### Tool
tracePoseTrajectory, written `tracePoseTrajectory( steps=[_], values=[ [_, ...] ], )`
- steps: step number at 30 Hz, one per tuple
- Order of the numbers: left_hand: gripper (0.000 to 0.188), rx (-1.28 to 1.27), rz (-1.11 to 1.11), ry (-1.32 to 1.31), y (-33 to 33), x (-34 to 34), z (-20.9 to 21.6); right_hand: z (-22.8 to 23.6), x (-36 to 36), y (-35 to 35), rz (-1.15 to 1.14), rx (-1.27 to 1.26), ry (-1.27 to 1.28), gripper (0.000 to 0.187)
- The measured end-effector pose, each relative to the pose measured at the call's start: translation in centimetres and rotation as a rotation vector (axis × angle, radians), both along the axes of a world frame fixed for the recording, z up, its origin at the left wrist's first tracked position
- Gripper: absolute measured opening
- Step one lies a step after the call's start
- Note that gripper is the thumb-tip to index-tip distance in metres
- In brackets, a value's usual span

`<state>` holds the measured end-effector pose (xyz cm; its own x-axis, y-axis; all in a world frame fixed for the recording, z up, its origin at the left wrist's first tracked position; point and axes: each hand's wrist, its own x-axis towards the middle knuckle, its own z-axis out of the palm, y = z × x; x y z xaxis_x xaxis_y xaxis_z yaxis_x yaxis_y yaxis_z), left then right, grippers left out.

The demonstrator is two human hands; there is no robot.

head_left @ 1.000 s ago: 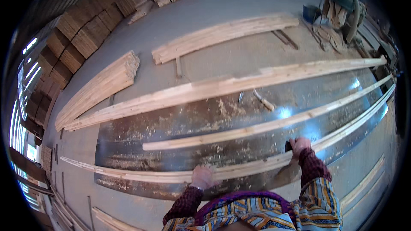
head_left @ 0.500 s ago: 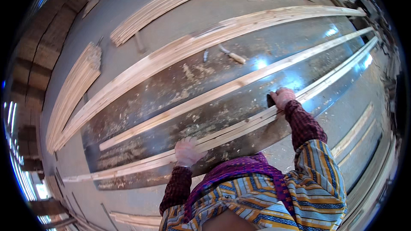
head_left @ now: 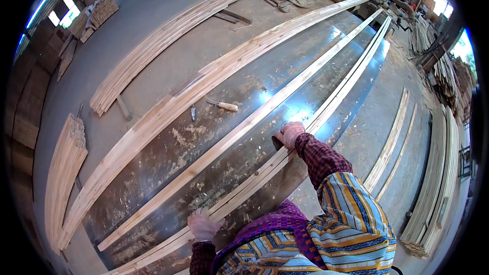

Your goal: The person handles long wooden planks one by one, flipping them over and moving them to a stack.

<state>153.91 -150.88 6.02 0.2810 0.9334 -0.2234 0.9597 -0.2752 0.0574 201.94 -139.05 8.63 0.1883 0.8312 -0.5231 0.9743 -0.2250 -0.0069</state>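
Observation:
Two long, pale wooden strips point(head_left: 265, 170) lie side by side across the table, running from the lower left to the far right. My left hand point(head_left: 204, 224), in a light glove, is closed over their nearer part. Farther along, my gloved right hand point(head_left: 293, 133) is closed at the far edge of the strips. A small dark piece point(head_left: 277, 142) shows at its fingers; its kind cannot be made out. Beyond this pair lies a single wooden strip point(head_left: 229, 141), apart from both hands. The undersides of my fingers are hidden.
A wooden-handled tool point(head_left: 222, 104) and a small bluish tool point(head_left: 193, 112) lie on the shavings-strewn metal table point(head_left: 178, 160). A long stack of strips point(head_left: 147, 131) lines its far side. Strip bundles point(head_left: 163, 46) lie beyond, and more lumber point(head_left: 433, 183) is at the right.
The view has swung to the right and up, so more of the workshop's far end shows. Both hands stay on the strip pair, with little visible shift along it.

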Motion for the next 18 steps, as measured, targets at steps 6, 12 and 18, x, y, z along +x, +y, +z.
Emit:
tracePoseTrajectory(
  steps=[6,12,18],
  values=[
    [0.086,0.046,-0.026,0.006,-0.4,-0.9,-1.1,0.3,-0.2,0.0,-0.034,0.025,0.018,0.062],
    [0.086,0.047,-0.051,-0.090,-0.2,-1.1,-1.7,0.4,-0.1,-0.1,-0.068,0.022,0.017,0.060],
    [0.088,0.076,-0.032,0.012,-0.1,0.3,-1.5,-0.2,0.1,-0.4,-0.047,0.110,0.043,0.057]
  ],
)
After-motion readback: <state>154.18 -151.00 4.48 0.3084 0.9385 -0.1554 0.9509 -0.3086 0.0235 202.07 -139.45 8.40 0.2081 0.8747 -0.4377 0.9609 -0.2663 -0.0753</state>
